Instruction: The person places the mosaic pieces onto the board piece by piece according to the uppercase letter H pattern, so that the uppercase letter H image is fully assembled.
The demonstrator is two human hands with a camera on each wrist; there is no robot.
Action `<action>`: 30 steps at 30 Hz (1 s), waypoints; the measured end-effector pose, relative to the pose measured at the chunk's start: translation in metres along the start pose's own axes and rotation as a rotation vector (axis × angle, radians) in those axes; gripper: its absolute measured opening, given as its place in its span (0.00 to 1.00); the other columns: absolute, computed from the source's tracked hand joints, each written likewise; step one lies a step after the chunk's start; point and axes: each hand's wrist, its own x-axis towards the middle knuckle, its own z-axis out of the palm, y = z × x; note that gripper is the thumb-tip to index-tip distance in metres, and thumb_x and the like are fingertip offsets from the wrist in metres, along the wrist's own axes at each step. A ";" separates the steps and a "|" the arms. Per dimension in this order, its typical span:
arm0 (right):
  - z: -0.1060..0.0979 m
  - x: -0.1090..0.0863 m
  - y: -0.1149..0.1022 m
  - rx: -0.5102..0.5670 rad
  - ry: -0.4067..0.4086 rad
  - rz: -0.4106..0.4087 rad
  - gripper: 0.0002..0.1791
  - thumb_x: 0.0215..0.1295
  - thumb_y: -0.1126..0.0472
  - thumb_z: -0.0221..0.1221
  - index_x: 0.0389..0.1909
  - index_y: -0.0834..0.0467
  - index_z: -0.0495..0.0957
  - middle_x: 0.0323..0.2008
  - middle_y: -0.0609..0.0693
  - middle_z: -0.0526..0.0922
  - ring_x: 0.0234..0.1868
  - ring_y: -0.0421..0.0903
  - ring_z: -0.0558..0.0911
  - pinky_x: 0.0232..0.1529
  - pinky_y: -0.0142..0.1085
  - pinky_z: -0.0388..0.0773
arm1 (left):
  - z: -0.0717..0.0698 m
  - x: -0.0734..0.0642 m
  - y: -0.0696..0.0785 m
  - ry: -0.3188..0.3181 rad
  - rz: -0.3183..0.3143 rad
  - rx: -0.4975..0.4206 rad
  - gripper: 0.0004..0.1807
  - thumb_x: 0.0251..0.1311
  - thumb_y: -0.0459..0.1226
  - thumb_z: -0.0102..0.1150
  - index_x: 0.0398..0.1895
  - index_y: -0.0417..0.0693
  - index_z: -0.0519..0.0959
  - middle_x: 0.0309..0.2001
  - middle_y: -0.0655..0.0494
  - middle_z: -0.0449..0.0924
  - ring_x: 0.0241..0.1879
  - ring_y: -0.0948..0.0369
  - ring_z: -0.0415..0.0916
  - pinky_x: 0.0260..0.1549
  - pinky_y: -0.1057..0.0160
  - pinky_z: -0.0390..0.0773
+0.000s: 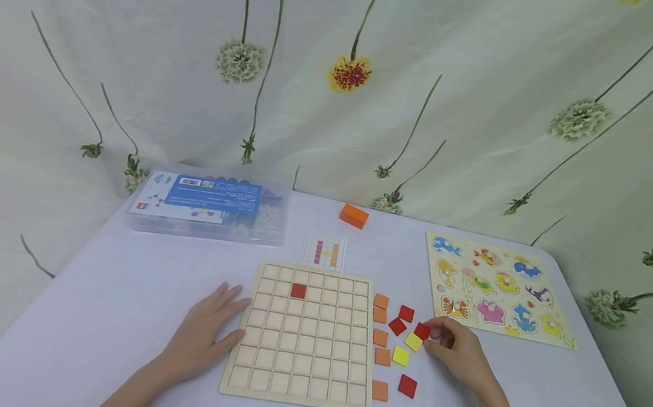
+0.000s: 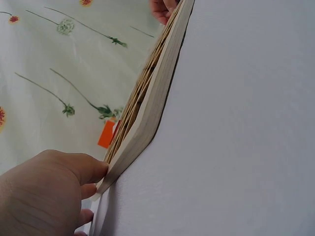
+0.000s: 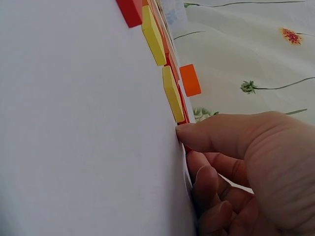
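Red, and square enough to have no long axis, the tile (image 1: pixel 422 331) at the right hand (image 1: pixel 457 353) lies just left of that hand, at its fingertips. Thumb and forefinger look clamped on it from the right, the other fingers curling under; I cannot tell whether it is clear of the table (image 1: pixel 129 288). Its near-left corner comes right up to a yellow tile (image 1: pixel 413 342), touching or overlapping it, I can't say which.

From there the board (image 1: pixel 295 343) is to the left, with a column of orange tiles (image 1: pixel 383 357) in between, close along the board's right edge. One red square (image 1: pixel 298 291) sits in a cell of the board, second row from the far edge, third from the left; it is far and left of the right hand.

The left hand (image 1: pixel 204 330) is well apart from the loose tiles, resting at the board's left edge, fingers apart and relaxed, gripping nothing. Clearly, the right hand is the nearer one to the tile.
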 end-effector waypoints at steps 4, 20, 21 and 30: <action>-0.001 -0.002 -0.001 0.010 0.015 0.017 0.16 0.57 0.64 0.67 0.47 0.59 0.80 0.30 0.49 0.76 0.31 0.44 0.70 0.28 0.27 0.67 | 0.000 0.000 0.000 -0.001 -0.001 -0.001 0.27 0.59 0.39 0.63 0.63 0.45 0.75 0.70 0.42 0.65 0.72 0.38 0.55 0.64 0.31 0.58; -0.023 -0.007 -0.024 0.003 0.045 -0.038 0.15 0.54 0.63 0.69 0.44 0.62 0.82 0.29 0.50 0.79 0.31 0.45 0.71 0.24 0.27 0.69 | 0.003 0.001 -0.001 -0.004 -0.001 -0.008 0.27 0.59 0.39 0.63 0.63 0.45 0.75 0.70 0.42 0.65 0.72 0.39 0.55 0.64 0.31 0.57; -0.024 -0.007 -0.029 0.001 0.045 -0.058 0.15 0.55 0.64 0.69 0.44 0.61 0.82 0.29 0.50 0.79 0.30 0.45 0.71 0.23 0.27 0.68 | 0.002 0.001 -0.001 -0.003 -0.002 -0.007 0.27 0.59 0.39 0.63 0.63 0.45 0.75 0.70 0.42 0.65 0.72 0.39 0.55 0.64 0.31 0.57; -0.020 0.005 -0.069 0.010 0.023 -0.217 0.12 0.54 0.66 0.69 0.41 0.60 0.82 0.28 0.48 0.79 0.26 0.43 0.69 0.20 0.28 0.65 | 0.001 0.001 -0.002 -0.003 -0.007 -0.003 0.27 0.59 0.39 0.63 0.63 0.44 0.75 0.70 0.42 0.65 0.72 0.39 0.55 0.65 0.32 0.57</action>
